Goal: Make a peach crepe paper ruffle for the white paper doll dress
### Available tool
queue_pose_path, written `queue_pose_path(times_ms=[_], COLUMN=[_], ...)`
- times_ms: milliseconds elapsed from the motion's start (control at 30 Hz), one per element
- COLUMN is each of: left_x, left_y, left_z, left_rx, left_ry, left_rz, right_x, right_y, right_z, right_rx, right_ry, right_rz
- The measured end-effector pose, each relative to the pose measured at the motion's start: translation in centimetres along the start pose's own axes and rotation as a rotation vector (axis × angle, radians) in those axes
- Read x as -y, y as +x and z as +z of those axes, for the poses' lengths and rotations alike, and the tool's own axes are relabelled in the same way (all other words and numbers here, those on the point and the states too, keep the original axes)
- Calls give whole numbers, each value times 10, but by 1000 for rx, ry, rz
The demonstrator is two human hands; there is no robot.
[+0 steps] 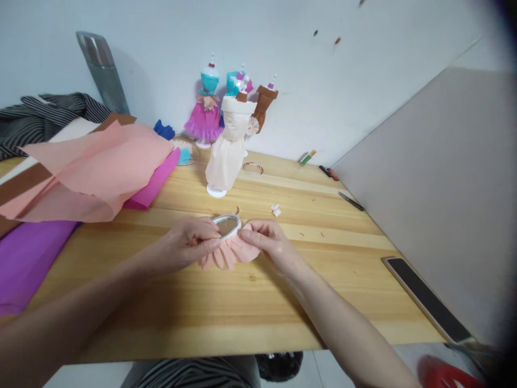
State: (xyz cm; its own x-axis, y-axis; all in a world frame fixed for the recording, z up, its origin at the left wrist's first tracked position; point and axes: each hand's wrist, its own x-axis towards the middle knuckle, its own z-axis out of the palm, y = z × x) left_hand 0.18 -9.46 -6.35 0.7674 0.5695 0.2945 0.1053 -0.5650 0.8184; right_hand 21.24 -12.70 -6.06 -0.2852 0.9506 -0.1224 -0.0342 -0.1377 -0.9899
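Above the middle of the tabletop I hold a white ring [233, 233], which looks like a roll of tape, with pleated pink crepe paper [224, 255] hanging from its near edge. My left hand [197, 240] grips the ring's left side, thumb in front over the pleats and fingers behind. On the other side, my right hand [270, 241] pinches the pink paper close to the rim between thumb and fingers. A small brown curl [237, 210] shows just behind the ring. Beyond it stands a small dress form in a cream paper dress [231, 145].
Several dress forms, one with a magenta skirt [203, 118], stand along the wall. Coloured paper sheets [109, 161] cover the left side. Small white scraps [276, 209], a bangle-like ring [253, 168], a pen-like tool [350, 201] and a phone-like slab [428, 299] lie around the wooden table [250, 323].
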Motion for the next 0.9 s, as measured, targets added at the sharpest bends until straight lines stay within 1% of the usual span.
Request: queue_pose_path(times_ms=[267, 333, 467, 633, 733, 800, 900], left_x=[4, 5, 5, 4, 5, 7, 9], left_y=[0, 0, -1, -1, -2, -2, -3], left_z=[-1, -1, -1, -1, 0, 0, 0], left_rx=[-14, -14, -26, -30, -29, -26, -22], left_ry=[17, 10, 9, 17, 15, 26, 43], left_rz=[29, 39, 16, 6, 10, 16, 31], right_x=[-3, -4, -3, -2, -1, -2, -3], right_y=[-3, -4, -6, -6, -7, -7, -6], right_z=[3, 5, 8, 10, 10, 10, 9], right_rx=[-156, -156, -109, -115, -83, -87, -127], right_ry=[-98, -115, -111, -150, -186, -214, -204], right_rz=[-122, -156, -194, -237, -266, -262, -231])
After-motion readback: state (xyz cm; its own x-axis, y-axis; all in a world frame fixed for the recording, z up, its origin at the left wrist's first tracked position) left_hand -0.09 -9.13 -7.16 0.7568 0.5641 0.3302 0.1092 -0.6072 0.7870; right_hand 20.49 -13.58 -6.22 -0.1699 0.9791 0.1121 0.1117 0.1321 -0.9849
